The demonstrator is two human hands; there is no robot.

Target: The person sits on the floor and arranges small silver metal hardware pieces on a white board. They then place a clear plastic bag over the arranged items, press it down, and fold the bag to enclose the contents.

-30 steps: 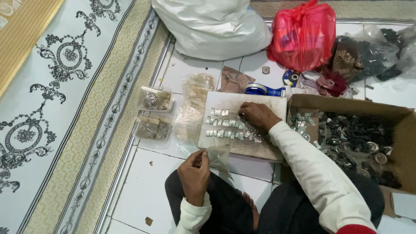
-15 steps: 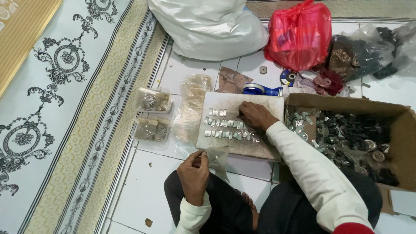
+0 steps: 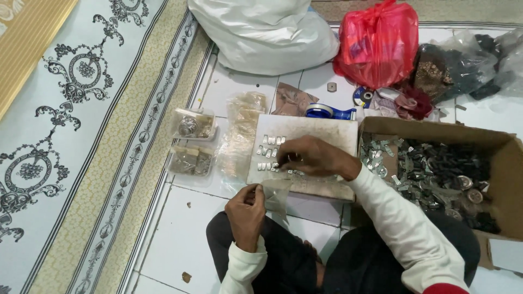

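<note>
White board (image 3: 321, 130), flat on the tiled floor (image 3: 180, 245), taken as landmark. Rows of small silvery metal clips (image 3: 271, 140) laid out on its left half. Right hand (image 3: 308, 157) resting on the board over the clips, fingers curled down onto them; whether any piece is pinched, cannot tell. Left hand (image 3: 246, 212) just below the board's near edge, pinching the mouth of a small clear plastic bag (image 3: 277, 193) that hangs against that edge.

Left of the board: a stack of clear empty bags (image 3: 242, 136), then two filled clear packets (image 3: 192, 142), one above the other. Right of the board, touching it: an open brown cardboard box (image 3: 504, 147) holding loose silver and dark metal parts. Beyond the far edge: a blue tape dispenser (image 3: 327, 112), a red plastic bag (image 3: 378, 43), a big white sack (image 3: 267, 32), clear bags of dark items (image 3: 463, 65) at far right.

Patterned blue-and-cream rug (image 3: 71, 136) well left of the board, its border running along the tiles. Bare tile open between rug and knees, below the packets.
</note>
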